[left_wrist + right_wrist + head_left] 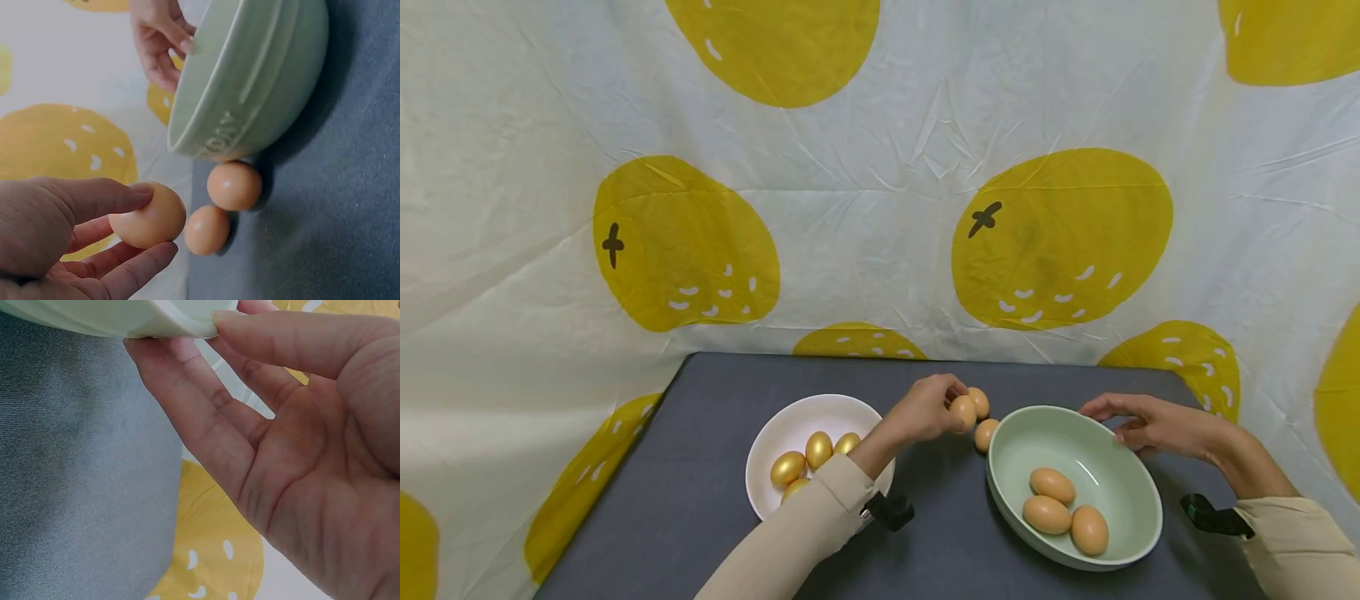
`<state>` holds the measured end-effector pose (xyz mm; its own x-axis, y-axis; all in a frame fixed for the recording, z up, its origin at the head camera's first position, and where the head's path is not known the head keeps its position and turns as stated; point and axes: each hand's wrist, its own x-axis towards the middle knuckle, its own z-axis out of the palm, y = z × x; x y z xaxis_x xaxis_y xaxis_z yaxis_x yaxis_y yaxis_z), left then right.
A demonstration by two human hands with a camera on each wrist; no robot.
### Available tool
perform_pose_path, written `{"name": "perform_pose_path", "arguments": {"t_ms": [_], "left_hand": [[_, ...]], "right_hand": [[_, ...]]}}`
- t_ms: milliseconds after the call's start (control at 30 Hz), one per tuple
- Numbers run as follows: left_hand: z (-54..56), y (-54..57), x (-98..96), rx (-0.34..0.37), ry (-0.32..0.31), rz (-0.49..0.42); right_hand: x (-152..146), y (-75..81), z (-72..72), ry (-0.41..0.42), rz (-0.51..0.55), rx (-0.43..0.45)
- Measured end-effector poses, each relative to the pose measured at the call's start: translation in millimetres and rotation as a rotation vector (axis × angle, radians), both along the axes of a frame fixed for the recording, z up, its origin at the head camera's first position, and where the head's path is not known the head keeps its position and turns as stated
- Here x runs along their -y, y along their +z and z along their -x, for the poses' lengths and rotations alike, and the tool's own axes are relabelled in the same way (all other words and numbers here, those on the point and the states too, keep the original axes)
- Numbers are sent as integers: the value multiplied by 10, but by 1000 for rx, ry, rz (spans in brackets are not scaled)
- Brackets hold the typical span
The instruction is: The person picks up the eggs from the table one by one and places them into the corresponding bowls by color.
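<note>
My left hand (927,407) pinches a brown egg (150,215) between thumb and fingers, left of the green bowl (1105,467). Two more brown eggs, one (234,185) beside the bowl and another (207,230) just beyond it, lie on the table. Inside the green bowl sit three brown eggs (1047,514). At the bowl's far right side, my right hand (1176,429) holds the rim, its thumb (275,340) on top and fingertips below, as the right wrist view shows.
A white bowl (763,454) with several gold eggs (818,450) stands on the left, partly covered by my left forearm. The dark grey table (700,467) ends at a white curtain (865,250) printed with yellow fruit.
</note>
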<state>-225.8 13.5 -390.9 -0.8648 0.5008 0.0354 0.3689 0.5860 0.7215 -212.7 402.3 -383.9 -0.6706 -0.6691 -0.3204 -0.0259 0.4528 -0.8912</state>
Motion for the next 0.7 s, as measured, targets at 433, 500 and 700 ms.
{"name": "perform_pose_path", "arguments": {"t_ms": [433, 500, 700], "left_hand": [[-133, 43, -92, -17, -72, -45], [-146, 47, -108, -15, -78, -46], [-186, 61, -157, 16, -89, -55]], "right_hand": [[-6, -7, 3, 8, -2, -3], [-6, -4, 3, 10, -6, -10], [-8, 7, -11, 13, -16, -19]]}}
